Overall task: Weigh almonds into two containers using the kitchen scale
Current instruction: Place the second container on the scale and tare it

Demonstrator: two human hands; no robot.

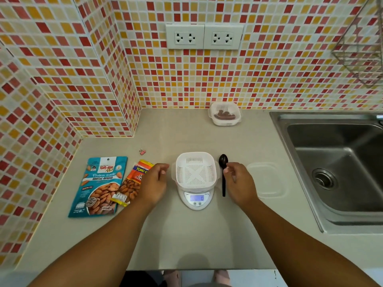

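While the left hand hovers loosely curled (holding nothing), the right hand pinches the black spoon beside the scale.

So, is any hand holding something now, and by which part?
It seems not. The left hand hovers loosely curled beside the basket. The right hand lies over the spoon handle; a grip cannot be told.

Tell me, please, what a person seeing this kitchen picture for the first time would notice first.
Probably the mosaic wall of red, orange and cream tiles behind the counter. Next, the empty white basket container on the kitchen scale at the centre, with the left hand and right hand on either side of it. The blue almond bag lies to the left.
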